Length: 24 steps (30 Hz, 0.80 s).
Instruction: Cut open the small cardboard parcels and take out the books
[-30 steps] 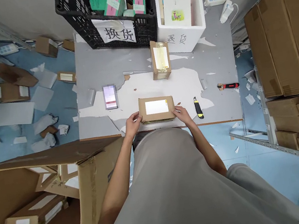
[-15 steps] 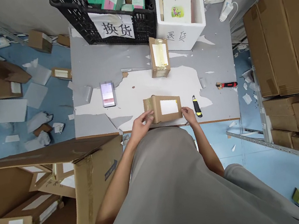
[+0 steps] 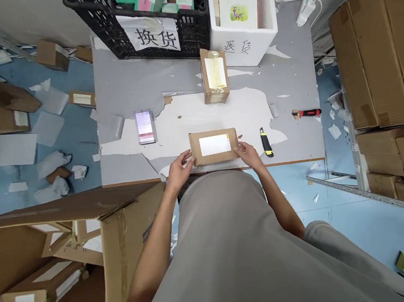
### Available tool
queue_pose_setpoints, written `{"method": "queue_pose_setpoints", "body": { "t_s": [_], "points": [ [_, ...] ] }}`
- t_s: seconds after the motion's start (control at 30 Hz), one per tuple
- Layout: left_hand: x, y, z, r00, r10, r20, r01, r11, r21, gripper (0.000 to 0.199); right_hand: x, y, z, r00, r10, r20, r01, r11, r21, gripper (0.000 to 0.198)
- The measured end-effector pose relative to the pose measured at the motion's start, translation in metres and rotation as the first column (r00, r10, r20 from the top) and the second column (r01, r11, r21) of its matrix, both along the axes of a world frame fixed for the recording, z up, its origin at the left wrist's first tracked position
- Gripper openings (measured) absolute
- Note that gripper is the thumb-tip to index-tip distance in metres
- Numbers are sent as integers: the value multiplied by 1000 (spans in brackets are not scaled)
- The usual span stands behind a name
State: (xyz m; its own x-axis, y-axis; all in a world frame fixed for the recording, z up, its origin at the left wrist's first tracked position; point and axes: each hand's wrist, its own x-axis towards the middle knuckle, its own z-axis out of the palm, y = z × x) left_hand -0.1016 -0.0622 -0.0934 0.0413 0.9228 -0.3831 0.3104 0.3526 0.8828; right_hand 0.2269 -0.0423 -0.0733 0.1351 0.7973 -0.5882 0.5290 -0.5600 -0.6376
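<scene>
A small brown cardboard box (image 3: 197,147) with a white label facing up lies near the table's front edge, between my two hands. My left hand (image 3: 181,169) grips its left end, the fingertips at the left corner. At the right end, my right hand (image 3: 248,153) has its thumb and fingers closed on the corner. Just right of that hand lies a yellow and black utility knife (image 3: 266,143). Farther back stands a second taped box (image 3: 215,77) with a white label. A phone (image 3: 145,126) with its screen lit lies to the left.
A black crate (image 3: 107,37) and a white bin (image 3: 252,46) holding goods stand at the table's back. A red and black cutter (image 3: 307,113) lies on the right. A large open carton (image 3: 117,259) with boxes inside is at lower left; stacked cartons (image 3: 381,57) stand right.
The small box has turned so its label side faces up and its left end face no longer shows. It has shifted slightly left, with both hands moving left along it.
</scene>
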Motion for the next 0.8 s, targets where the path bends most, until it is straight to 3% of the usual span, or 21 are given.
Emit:
{"method": "queue_pose_setpoints", "body": {
  "t_s": [0.1, 0.2, 0.33, 0.47, 0.57, 0.67, 0.8],
  "points": [
    [-13, -6, -22, 998, 25, -57, -29, 996, -82, 72, -24, -1, 24, 959, 258, 119, -262, 965, 15, 47],
    [-25, -11, -34, 984, 129, -123, -142, 984, -110, 66, -54, -8, 48, 881, 454, 130, -469, 873, 133, 45],
    [-41, -9, -40, 957, 250, -148, -271, 952, -142, 59, -103, -22, 65, 791, 612, 3, -579, 747, 325, 56],
    [-49, -4, -42, 953, 274, -126, -294, 936, -194, 60, -131, -30, 66, 731, 680, -46, -624, 695, 358, 69],
    [-46, -4, -41, 955, 275, -111, -293, 932, -212, 63, -117, -24, 60, 768, 639, -43, -585, 728, 357, 75],
    [-34, -3, -38, 958, 278, -73, -288, 928, -236, 62, -80, -10, 47, 858, 513, -1, -489, 818, 301, 69],
    [-11, 1, -28, 974, 226, 25, -214, 947, -239, 67, -29, 9, 19, 950, 304, 77, -311, 944, 112, 51]
  ]
}}
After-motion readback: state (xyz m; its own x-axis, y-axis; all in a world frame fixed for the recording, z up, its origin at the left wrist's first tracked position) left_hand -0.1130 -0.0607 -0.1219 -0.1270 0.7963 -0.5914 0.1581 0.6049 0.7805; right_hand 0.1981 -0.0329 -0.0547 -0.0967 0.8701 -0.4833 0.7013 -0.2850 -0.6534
